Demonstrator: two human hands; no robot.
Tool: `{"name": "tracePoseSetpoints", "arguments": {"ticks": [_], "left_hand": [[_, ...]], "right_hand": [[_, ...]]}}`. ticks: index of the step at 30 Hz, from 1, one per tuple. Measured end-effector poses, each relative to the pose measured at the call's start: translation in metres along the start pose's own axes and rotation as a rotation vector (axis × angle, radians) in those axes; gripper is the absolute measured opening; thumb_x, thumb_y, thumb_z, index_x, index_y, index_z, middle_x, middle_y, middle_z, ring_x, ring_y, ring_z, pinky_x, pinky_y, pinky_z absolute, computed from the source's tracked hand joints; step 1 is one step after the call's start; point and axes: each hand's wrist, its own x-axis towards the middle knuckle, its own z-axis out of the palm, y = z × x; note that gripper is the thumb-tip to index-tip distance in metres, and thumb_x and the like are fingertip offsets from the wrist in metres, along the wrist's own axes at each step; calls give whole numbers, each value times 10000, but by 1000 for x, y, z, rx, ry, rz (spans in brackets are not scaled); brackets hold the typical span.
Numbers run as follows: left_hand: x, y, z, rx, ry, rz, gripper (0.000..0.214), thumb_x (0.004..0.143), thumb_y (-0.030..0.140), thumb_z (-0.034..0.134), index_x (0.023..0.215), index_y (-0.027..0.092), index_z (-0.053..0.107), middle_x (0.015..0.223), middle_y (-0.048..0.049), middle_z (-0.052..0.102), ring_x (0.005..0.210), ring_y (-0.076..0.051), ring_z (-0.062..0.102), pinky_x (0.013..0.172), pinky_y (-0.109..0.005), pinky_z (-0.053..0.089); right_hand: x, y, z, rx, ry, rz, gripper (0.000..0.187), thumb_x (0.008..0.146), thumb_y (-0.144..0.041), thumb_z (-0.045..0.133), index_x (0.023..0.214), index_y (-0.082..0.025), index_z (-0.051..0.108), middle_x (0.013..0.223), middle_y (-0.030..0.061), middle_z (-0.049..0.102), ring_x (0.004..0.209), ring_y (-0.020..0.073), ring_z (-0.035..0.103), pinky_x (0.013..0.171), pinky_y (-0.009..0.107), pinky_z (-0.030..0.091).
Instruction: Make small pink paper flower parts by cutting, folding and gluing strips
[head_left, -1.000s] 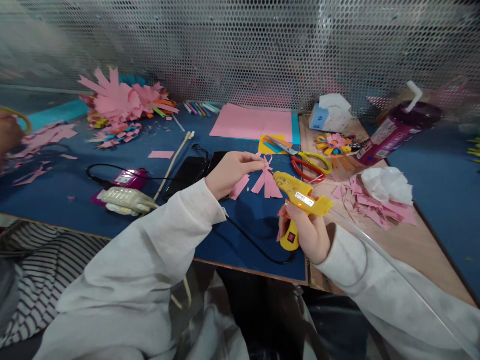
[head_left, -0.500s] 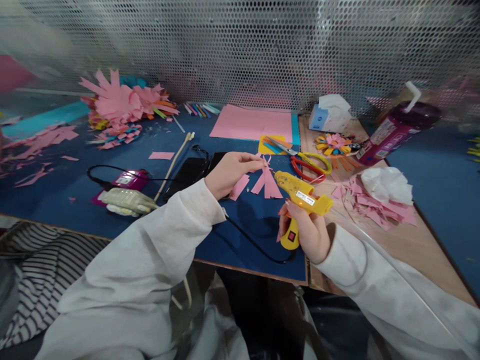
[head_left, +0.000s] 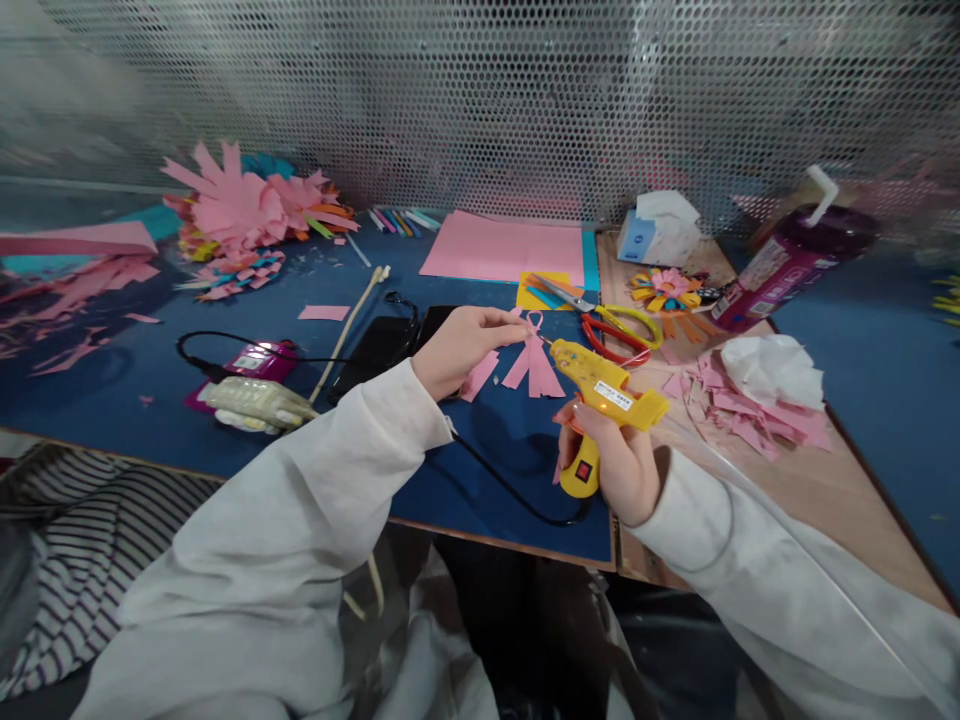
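Note:
Between the thumb and fingers of my left hand (head_left: 469,348) is the top of a pink paper piece (head_left: 534,372), cut into strips that fan downward, with a small loop above. My right hand (head_left: 619,458) is wrapped around the handle of a yellow hot glue gun (head_left: 600,385). The gun's nozzle points left, at or very near the pinched part of the paper; whether it touches I cannot tell. A clear glue stick runs out of the gun's back past my right sleeve. Another pink paper strip (head_left: 480,375) shows just below my left fingers.
Red-and-yellow scissors (head_left: 619,330) lie beyond the glue gun. Pink scraps (head_left: 739,410), crumpled tissue (head_left: 772,370) and a purple bottle (head_left: 795,262) are at right. A power strip (head_left: 259,400), a phone (head_left: 375,352) and pink paper flowers (head_left: 236,205) are at left. Pink sheets (head_left: 502,245) lie behind.
Both hands and the glue gun stay almost in place. At the far left, a pink paper strip now lies lower over the scraps, where a blurred pink shape was higher before.

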Motion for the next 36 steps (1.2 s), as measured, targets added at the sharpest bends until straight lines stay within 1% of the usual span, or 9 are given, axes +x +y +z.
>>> {"name": "tracePoseSetpoints", "arguments": {"ticks": [9, 17, 28, 36], "left_hand": [[-2, 3, 2, 22, 20, -22, 114, 687, 262, 702, 753, 172, 725, 869, -56, 713, 885, -168, 625, 891, -294, 441], [-1, 3, 1, 12, 12, -22, 138, 684, 281, 704, 753, 164, 725, 856, -60, 710, 861, -167, 622, 868, -292, 445], [0, 1, 1, -108, -7, -23, 139, 666, 272, 714, 733, 152, 723, 812, -46, 693, 796, -140, 603, 800, -267, 448], [0, 4, 1, -180, 3, -43, 164, 648, 265, 736, 736, 128, 713, 816, -67, 676, 781, -144, 600, 799, -304, 450]], "right_hand": [[0, -2, 1, -29, -2, 11, 278, 775, -454, 522, 719, -187, 575, 408, -24, 529, 345, 132, 506, 371, 268, 399], [1, -3, 1, -49, 3, 17, 265, 774, -447, 514, 724, -191, 563, 409, -20, 528, 353, 136, 506, 371, 270, 389], [1, 1, 0, -30, 3, 8, 286, 794, -457, 521, 731, -183, 571, 411, -22, 529, 358, 134, 504, 378, 266, 383], [0, -1, 0, -49, -9, 17, 287, 786, -458, 526, 720, -181, 560, 413, -21, 529, 366, 131, 506, 382, 262, 392]]}}
